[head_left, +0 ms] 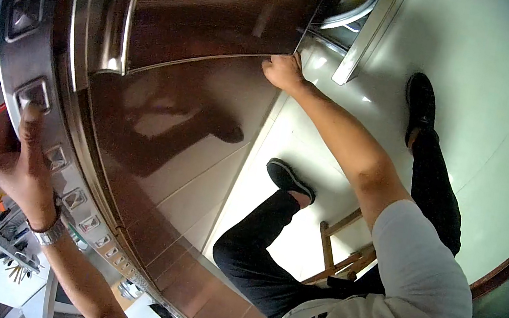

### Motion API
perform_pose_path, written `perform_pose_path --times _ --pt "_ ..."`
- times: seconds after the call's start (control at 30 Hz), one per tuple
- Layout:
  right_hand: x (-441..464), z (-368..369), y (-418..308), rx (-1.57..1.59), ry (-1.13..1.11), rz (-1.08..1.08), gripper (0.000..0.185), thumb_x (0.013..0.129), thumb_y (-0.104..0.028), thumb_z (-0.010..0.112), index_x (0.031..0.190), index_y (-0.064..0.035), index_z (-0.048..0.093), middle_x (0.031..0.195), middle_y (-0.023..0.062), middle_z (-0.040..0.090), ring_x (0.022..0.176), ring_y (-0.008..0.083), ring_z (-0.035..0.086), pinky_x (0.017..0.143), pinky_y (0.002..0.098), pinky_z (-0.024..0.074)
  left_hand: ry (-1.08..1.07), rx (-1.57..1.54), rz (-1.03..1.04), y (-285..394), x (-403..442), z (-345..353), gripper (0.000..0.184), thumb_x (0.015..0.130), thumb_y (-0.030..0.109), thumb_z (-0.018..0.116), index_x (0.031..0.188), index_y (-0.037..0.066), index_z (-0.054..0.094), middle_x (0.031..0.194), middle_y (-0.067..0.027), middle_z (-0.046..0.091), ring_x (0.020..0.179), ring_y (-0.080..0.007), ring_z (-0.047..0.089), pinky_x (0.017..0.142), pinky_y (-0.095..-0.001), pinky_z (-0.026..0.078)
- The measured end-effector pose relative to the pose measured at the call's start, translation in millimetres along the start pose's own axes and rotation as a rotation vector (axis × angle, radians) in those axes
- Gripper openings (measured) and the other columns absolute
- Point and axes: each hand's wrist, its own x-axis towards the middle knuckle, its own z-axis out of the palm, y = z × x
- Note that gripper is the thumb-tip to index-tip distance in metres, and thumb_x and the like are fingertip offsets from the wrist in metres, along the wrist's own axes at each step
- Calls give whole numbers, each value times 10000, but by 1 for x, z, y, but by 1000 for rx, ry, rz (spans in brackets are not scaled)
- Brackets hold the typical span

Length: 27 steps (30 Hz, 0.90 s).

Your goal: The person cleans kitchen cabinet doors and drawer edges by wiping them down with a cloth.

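My left hand (22,172), with a metal-banded watch (53,230) on its wrist, grips the metal-trimmed counter edge (27,16). Its thumb presses on the square-studded front while the fingers reach over the top, partly hidden. My right hand (283,72) is closed on the edge of a glossy dark brown cabinet front (219,3), at its corner; the fingertips are out of sight. Just beyond that hand, a pulled-out metal-framed drawer (368,40) holds a round metal-rimmed vessel (366,7) with something yellow in it.
A wooden stool (328,247) stands by my legs. My feet in black shoes (422,96) are on the pale tiled floor (490,103). Racks of utensils (16,231) and small items sit on the counter at left. A brown-framed piece (508,262) edges the right side.
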Motion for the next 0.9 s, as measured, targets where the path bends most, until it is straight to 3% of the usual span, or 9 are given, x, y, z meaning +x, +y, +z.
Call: perform_pose_path --times 0.07,0.2,0.27,0.33,0.4,0.6,0.67,0.77,0.9 --pt "3 -1 4 -40 -173 67 362 751 -265 505 922 28 631 1105 253 569 1168 350 456 1056 476 251 32 2 -18 1 0 0 330 827 276 682 942 -31 647 794 -26 625 686 -78 496 622 -201 377" --pt "4 14 34 -47 -25 11 537 729 -218 544 1204 28 494 1359 226 377 1299 328 320 1081 455 237 22 30 0 -5 1 -4 337 824 281 684 947 -30 640 805 -28 627 695 -80 500 634 -196 372" --pt "7 10 46 10 -18 87 748 715 -145 572 1375 -9 250 1474 178 181 1367 301 187 1094 402 238 -2 34 27 -1 2 -3 340 849 264 653 1011 -33 622 848 -43 632 722 -92 521 642 -211 398" --pt "13 25 72 30 42 71 771 680 -81 583 1362 -41 226 1449 179 239 1346 308 243 1073 361 287 -28 51 48 -3 1 -6 348 874 246 621 1076 -37 604 891 -59 637 749 -103 543 650 -227 425" --pt "34 67 120 26 63 20 801 668 -80 588 1375 -48 214 1430 189 276 1314 326 305 1053 381 317 -47 -51 -2 -11 1 -8 354 879 214 611 1111 -52 584 991 -99 637 876 -144 565 779 -262 438" --pt "64 108 177 -103 -66 21 813 721 -68 532 1439 -103 152 1383 204 369 1274 329 373 1040 383 333 -40 -46 13 -11 0 -8 351 879 200 610 1117 -57 580 1029 -112 634 895 -158 578 791 -265 444" --pt "51 61 132 229 -75 199 734 741 -66 534 1415 -102 245 1350 180 423 1245 308 411 1028 363 342 -49 -41 14 -9 1 -9 352 879 206 612 1114 -55 584 1024 -109 637 895 -158 579 794 -268 445" --pt "51 65 129 656 -55 177 590 783 -110 569 1343 -81 386 1322 138 462 1209 280 443 1013 343 351 -18 -37 27 -1 0 -3 353 864 246 636 1052 -50 601 935 -76 632 818 -127 550 741 -243 423" --pt "34 18 46 683 62 190 481 807 -214 647 1238 -61 499 1264 118 516 1181 266 466 990 351 372 39 24 36 4 0 0 358 845 292 664 973 -40 626 817 -32 616 717 -88 504 665 -208 389"
